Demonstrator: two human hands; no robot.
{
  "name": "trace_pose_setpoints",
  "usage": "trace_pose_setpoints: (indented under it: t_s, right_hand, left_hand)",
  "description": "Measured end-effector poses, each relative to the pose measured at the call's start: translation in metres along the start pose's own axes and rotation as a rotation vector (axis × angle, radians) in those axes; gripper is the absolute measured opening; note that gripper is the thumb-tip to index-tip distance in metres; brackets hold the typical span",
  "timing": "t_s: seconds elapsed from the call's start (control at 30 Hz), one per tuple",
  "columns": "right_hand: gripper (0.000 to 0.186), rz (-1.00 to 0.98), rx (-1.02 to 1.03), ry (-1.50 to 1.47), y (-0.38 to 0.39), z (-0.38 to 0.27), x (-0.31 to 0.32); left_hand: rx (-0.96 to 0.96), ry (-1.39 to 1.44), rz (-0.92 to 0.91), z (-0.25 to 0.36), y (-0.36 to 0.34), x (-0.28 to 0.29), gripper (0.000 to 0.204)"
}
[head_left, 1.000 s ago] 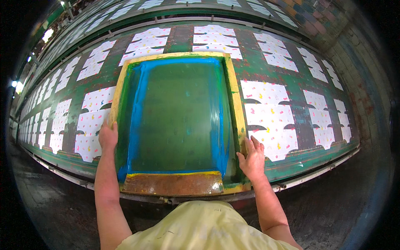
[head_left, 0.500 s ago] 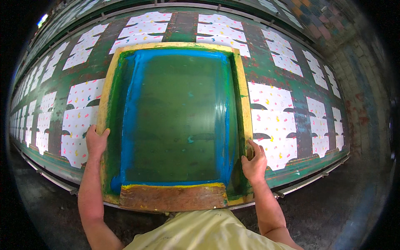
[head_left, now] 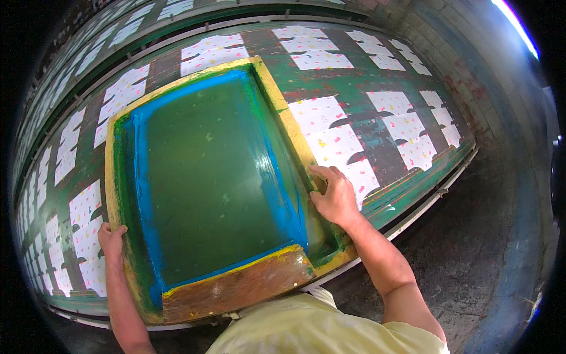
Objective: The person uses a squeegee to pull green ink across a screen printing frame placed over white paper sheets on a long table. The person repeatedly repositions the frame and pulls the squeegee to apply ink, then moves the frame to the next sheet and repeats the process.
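Note:
A large screen printing frame, with yellowish wooden edges, a dark green mesh and smeared blue borders, lies over the printing table in front of me. My left hand grips its left edge, thumb on top and fingers wrapped out of sight. On the right edge, my right hand holds the wood between thumb and fingers. A wooden squeegee with a yellow-stained edge rests inside the frame at the end nearest my body. White fabric pieces printed with small coloured shapes show beside the frame.
The long green printing table carries rows of more white pieces on both sides. A metal rail runs along its near edge. Another table with white pieces stands beyond. At the right is a block wall.
My view has turned, so the frame now appears tilted and farther left. Both hands keep their grip on its sides. The squeegee still rests at the frame's near end.

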State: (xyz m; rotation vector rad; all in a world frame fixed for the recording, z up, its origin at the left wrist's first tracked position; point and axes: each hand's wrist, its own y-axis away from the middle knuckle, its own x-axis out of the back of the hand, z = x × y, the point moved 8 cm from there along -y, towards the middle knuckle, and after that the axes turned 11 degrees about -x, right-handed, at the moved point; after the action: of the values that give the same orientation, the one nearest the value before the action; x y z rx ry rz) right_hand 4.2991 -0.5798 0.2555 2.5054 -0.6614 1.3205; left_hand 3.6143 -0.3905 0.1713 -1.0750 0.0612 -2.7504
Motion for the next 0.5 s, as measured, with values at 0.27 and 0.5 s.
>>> trace_pose_setpoints:
  t_s: [0.27,0.5]
  right_hand:
    - [0.066,0.056,-0.094,-0.060,-0.054,0.149,0.063]
    - [0.073,0.082,-0.139,-0.123,-0.094,0.274,0.119]
  left_hand:
    - [-0.020,-0.075,0.026,0.120,0.054,-0.115,0.020]
    - [0.046,-0.019,0.054,0.224,0.132,-0.211,0.025]
